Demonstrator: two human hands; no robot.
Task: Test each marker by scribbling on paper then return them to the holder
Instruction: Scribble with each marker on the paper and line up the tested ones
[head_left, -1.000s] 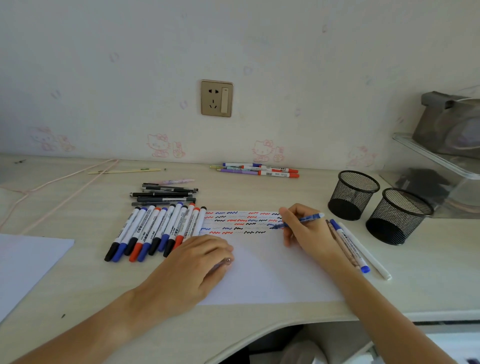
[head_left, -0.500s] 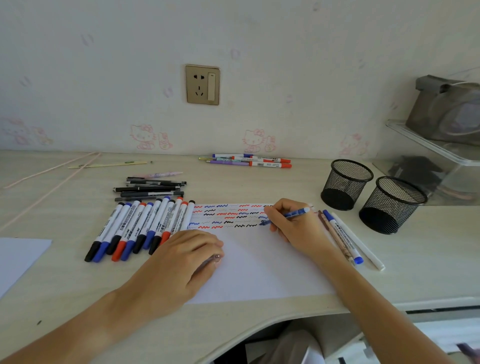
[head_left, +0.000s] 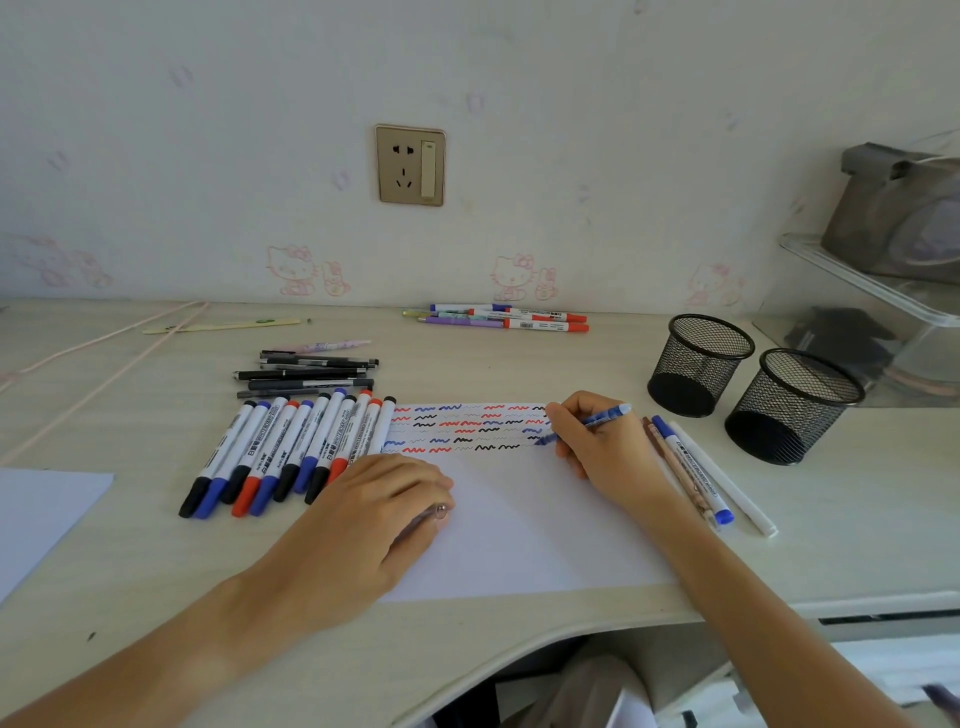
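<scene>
Paper (head_left: 519, 525): white, red, blue and black squiggles along its far edge
Holders (head_left: 698, 364): black mesh
Wall (head_left: 571, 104): pale, pink cartoon cats

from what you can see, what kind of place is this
Probably a home desk in a child's room or study corner. Cartoon cat wallpaper runs along the wall above the pale desk, with a wall socket and two mesh pen holders beside scattered markers.

The paper (head_left: 519, 525) lies on the desk (head_left: 519, 358) at its front edge. A row of markers (head_left: 291, 452) lies just left of it, pens (head_left: 311, 371) behind them. Two mesh holders (head_left: 748, 387) stand right, three markers (head_left: 701, 475) between.
</scene>
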